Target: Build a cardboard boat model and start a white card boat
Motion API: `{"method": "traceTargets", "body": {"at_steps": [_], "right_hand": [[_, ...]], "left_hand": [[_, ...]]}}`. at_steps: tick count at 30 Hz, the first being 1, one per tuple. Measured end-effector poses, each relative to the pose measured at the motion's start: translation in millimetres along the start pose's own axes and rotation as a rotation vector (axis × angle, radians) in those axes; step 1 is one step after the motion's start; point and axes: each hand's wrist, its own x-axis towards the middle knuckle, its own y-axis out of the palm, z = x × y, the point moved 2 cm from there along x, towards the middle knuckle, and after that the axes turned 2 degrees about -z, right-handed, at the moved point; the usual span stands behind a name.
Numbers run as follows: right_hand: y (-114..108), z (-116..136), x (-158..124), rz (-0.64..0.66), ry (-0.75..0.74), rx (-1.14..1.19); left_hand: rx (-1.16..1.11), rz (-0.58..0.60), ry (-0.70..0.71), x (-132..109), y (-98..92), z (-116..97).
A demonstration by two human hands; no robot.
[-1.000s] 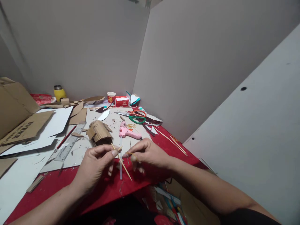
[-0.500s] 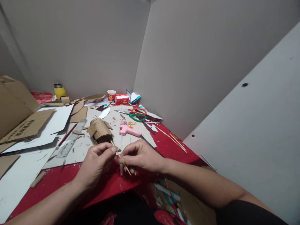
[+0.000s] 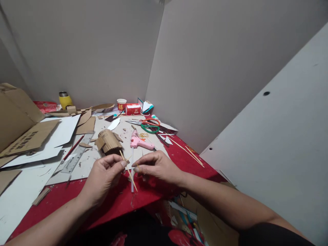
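My left hand (image 3: 106, 174) pinches a thin bamboo skewer (image 3: 132, 178) between thumb and fingertips; a second short stick crosses it at the pinch. The skewer slants down toward me, its pointed end free. Just right of it, my right hand (image 3: 156, 167) is closed in a pinch on a thin yellow strand that looks like a rubber band (image 3: 137, 165), mostly hidden by the fingers. Behind my left hand lies a corrugated cardboard tube (image 3: 111, 140) with cardboard flaps. A pink glue gun (image 3: 142, 143) rests beyond my hands, its clear glue stick (image 3: 132, 186) pointing toward me.
Orange-and-green-handled scissors (image 3: 150, 125) and yellow rubber bands (image 3: 144, 135) lie behind the glue gun. Left are a clear ruler (image 3: 74, 160), a red pencil (image 3: 73, 149) and cardboard sheets (image 3: 33, 136). Farther back stand a paper cup (image 3: 121, 104) and a yellow bottle (image 3: 65, 99). Loose skewers (image 3: 189, 152) lie right.
My right hand has moved off the skewer, slightly up and to the right, with the yellow strand. The skewer's lower end has swung a little left; my left hand keeps its pinch.
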Motion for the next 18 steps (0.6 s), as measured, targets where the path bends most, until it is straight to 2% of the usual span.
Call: {"method": "traceTargets", "body": {"at_steps": [5, 8, 12, 18], "right_hand": [[-15, 0, -2, -0.134, -0.234, -0.237], [-21, 2, -2, -0.181, -0.448, -0.444], [-26, 8, -2, -0.118, -0.712, -0.62], [-29, 13, -2, 0.017, -0.902, -0.776]], "left_hand": [[-0.011, 0.001, -0.021, 0, 1.3, 0], [0.013, 0.039, -0.016, -1, 2.6, -1], [0.049, 0.097, -0.024, -2, 4.9, -3], [0.064, 0.174, -0.05, -3, 6.8, -3]]}}
